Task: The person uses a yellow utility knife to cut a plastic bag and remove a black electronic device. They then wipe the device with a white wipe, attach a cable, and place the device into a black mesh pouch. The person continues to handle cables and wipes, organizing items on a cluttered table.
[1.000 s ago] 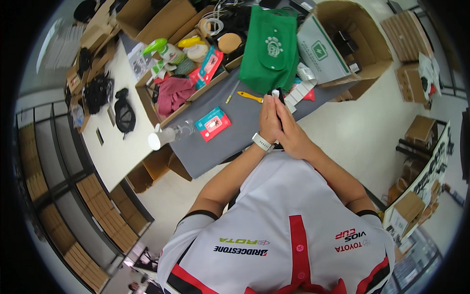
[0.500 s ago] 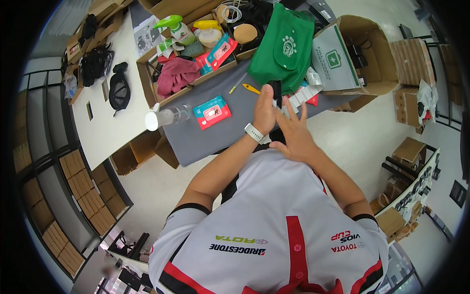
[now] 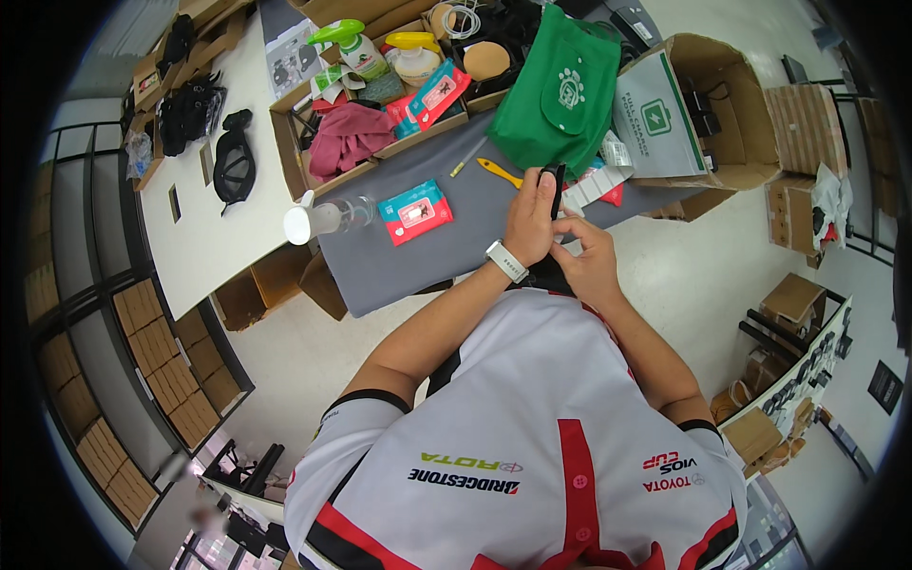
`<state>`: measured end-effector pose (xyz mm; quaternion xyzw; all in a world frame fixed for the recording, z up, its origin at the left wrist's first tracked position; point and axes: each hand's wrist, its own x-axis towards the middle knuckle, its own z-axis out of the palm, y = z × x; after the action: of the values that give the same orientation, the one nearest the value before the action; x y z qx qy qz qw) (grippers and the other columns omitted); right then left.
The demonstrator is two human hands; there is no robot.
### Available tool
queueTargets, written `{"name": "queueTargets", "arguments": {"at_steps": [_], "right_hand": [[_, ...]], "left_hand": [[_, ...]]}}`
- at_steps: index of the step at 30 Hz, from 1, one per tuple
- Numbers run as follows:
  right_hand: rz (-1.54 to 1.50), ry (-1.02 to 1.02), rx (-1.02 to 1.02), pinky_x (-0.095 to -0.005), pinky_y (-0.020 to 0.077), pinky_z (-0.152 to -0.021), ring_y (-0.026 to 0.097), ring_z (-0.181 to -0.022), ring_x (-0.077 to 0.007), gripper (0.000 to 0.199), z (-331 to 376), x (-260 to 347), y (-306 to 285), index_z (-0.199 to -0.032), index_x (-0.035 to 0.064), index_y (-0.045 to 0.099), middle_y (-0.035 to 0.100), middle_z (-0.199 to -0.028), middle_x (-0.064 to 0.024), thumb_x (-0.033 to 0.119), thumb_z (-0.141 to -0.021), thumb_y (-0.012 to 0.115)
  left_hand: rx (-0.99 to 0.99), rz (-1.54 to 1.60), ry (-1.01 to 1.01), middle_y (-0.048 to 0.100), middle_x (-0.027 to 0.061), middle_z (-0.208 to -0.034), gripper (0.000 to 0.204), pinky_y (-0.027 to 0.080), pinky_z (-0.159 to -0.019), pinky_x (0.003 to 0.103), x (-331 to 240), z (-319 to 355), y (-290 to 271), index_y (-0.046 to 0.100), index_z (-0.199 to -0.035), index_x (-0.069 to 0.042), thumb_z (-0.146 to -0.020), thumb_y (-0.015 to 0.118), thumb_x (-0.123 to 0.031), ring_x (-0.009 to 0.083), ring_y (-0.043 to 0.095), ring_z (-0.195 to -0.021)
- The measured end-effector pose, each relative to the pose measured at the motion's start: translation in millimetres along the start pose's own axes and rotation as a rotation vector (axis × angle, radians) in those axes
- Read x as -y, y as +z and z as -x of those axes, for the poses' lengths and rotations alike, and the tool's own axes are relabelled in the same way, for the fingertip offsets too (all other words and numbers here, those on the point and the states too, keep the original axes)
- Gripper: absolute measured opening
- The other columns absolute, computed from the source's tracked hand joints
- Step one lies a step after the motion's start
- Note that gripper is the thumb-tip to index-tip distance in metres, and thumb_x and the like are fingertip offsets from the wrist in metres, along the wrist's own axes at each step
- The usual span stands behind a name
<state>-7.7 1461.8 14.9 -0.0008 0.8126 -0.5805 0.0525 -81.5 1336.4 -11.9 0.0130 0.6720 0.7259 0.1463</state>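
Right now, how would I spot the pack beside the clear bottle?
Find the grey table, then the white-topped clear bottle at its left. Just right lies the blue-and-red pack. It lies flat by itself, unlike the overlapping packs in the cardboard box.

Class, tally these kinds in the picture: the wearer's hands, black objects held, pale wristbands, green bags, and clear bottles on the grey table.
Left hand and right hand: 2
Held black object: 1
Pale wristband: 1
Green bag: 1
Clear bottle: 1
Total: 6
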Motion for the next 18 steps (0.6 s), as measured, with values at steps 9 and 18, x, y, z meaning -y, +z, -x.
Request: {"name": "queueTargets", "arguments": {"at_steps": [9,18], "right_hand": [[0.694,-0.403,0.042,-0.0675,0.0196,-0.122,0.058,-0.128,-0.0251,0.05,2,-9,-7,-0.132,0.011,0.069,0.067,-0.128,-0.0014,0.012,-0.084,0.083],[1.039,-0.492,0.029,-0.0713,0.02,-0.12,0.04,-0.15,-0.0318,0.057,-17,14,-15,-0.137,0.0117,0.066,0.055,-0.153,-0.0023,0.039,-0.088,0.078]], "left_hand": [[0.022,0.099,-0.054,0.064,0.0133,-0.084,0.05,0.05,-0.07,0.039,17,-6,-4,0.055,-0.112,-0.004,-0.115,0.034,-0.05,0.0262,0.065,-0.074],[0.042,0.235,-0.174,0.062,0.0067,-0.109,0.049,0.048,-0.088,0.033,-1,10,-24,0.061,-0.117,-0.005,-0.115,0.04,-0.049,0.016,0.058,-0.1]]}}
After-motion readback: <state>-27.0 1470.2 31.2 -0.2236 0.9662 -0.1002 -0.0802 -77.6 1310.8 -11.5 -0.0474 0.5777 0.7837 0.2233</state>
